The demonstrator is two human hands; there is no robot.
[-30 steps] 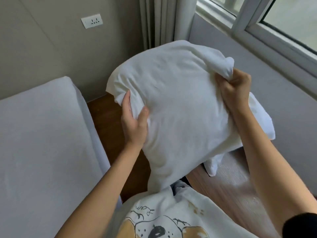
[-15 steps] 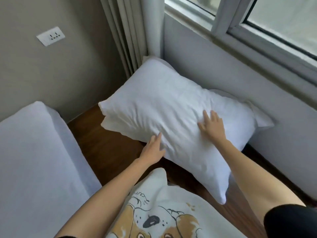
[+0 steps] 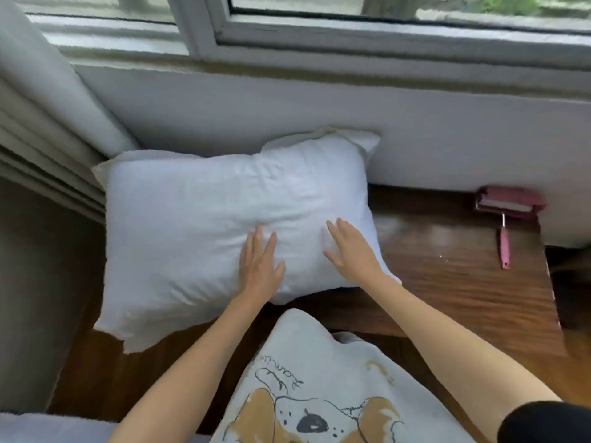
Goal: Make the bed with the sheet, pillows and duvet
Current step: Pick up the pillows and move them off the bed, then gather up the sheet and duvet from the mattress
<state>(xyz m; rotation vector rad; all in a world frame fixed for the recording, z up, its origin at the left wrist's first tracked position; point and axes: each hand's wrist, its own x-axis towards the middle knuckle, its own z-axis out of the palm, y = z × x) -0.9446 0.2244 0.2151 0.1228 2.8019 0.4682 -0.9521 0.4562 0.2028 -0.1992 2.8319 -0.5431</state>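
Surface: a dark wooden ledge with a glossy grain is seen under the window, set against a pale wall.
Room: a white-framed window is seen along the top, and a pleated curtain hangs at the left.
Pillow: a white pillow is laid flat on the ledge, its far edge against the wall, its left end beside the curtain; a second pillow's edge appears to show beneath it.
Left hand: laid flat on the pillow, fingers straight, nothing gripped.
Right hand: pressed flat on the pillow's right part, fingers spread.
Lint roller: a pink one is seen lying on the ledge, well right of the pillow.
Bed: a white corner is visible at the lower left.
Writing: cursive lettering is printed above a dog drawing on the person's shirt; it cannot be read.
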